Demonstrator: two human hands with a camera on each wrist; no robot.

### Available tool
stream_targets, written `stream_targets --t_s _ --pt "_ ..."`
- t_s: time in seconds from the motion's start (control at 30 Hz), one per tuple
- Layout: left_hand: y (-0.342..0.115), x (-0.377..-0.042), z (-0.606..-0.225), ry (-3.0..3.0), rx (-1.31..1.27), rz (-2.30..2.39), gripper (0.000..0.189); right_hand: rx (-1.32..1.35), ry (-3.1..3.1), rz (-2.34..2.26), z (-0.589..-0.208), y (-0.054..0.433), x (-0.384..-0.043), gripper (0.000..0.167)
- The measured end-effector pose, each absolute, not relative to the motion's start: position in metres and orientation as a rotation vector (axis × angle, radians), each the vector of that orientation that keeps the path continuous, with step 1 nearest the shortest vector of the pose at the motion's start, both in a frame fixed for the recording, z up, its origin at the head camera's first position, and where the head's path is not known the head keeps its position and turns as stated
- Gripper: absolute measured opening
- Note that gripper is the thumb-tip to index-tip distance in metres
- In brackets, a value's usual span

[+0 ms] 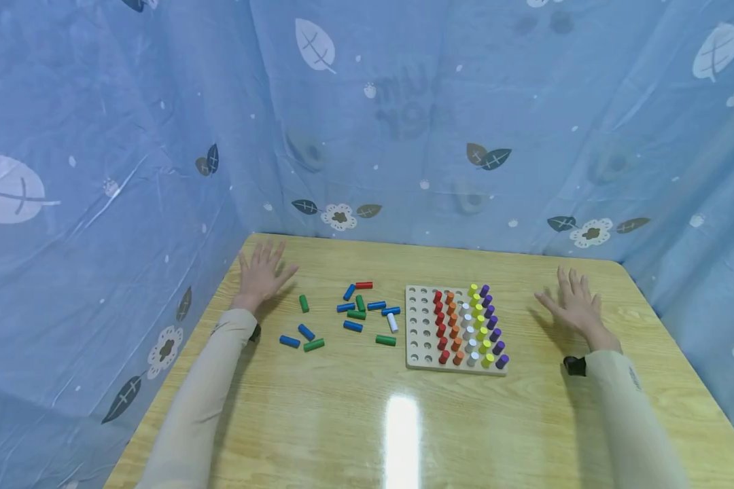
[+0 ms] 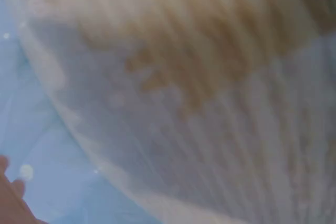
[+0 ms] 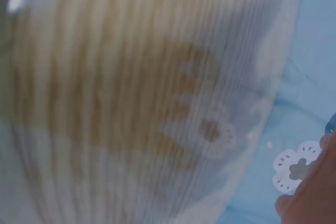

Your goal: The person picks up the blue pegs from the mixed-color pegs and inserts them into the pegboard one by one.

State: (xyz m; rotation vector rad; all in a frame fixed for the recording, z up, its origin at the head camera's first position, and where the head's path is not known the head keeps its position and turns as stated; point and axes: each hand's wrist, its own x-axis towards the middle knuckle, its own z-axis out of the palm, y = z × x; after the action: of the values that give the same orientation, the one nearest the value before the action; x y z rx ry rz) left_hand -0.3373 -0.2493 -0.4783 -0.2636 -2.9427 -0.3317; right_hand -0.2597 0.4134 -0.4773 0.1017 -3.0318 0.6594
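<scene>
Leftmost green peg [image 1: 304,303] left of pegboard [image 1: 420,327], pointing roughly fore-aft, kinda between pegboard and left hand [image 1: 260,276], way nearer one. Right hand [image 1: 576,309] off pegboard's right. Both empty, fingers spread.

Blue cloth [image 1: 404,102] with leaves [image 1: 315,45] and white flowers [image 1: 339,217] hangs behind and beside a wooden table [image 1: 318,414]. Bright light [image 1: 402,441] shines on it.

The left sleeve [image 1: 191,397], long and pale beige, ends at the bare left hand [image 1: 261,277]; the right sleeve [image 1: 631,421] matches, with a small grey marking [image 1: 635,379] near its cuff. A black wrist device [image 1: 575,366] shows below the bare right hand [image 1: 578,309], a smaller dark piece [image 1: 255,333] by the left cuff.
</scene>
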Motion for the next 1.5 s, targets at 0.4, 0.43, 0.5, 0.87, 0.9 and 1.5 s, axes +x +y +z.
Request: stream_targets --t_s 0.4,0.43,0.5,0.87,0.9,1.5 --pt "-0.219 -0.332 -0.461 -2.922 -0.379 -0.392 0.074 0.299 -3.075 0.791 -0.474 0.399 -0.253 0.086" --pt "-0.216 -0.332 -0.459 -2.915 -0.390 -0.403 0.073 0.317 -3.081 0.814 -0.474 0.396 -0.253 0.085" --pt "-0.209 -0.331 -0.455 -2.900 -0.413 -0.427 0.072 0.349 -3.083 0.854 -0.472 0.392 -0.253 0.083" --pt "-0.176 -0.328 -0.444 -2.834 -0.598 -0.433 0.067 0.474 -3.038 1.020 -0.470 0.374 -0.248 0.077" --pt "-0.173 -0.328 -0.444 -2.832 -0.612 -0.432 0.067 0.492 -3.036 1.032 -0.470 0.372 -0.249 0.077" --pt "-0.138 -0.323 -0.440 -2.858 -0.769 -0.428 0.069 0.730 -2.992 1.195 -0.469 0.353 -0.246 0.069"
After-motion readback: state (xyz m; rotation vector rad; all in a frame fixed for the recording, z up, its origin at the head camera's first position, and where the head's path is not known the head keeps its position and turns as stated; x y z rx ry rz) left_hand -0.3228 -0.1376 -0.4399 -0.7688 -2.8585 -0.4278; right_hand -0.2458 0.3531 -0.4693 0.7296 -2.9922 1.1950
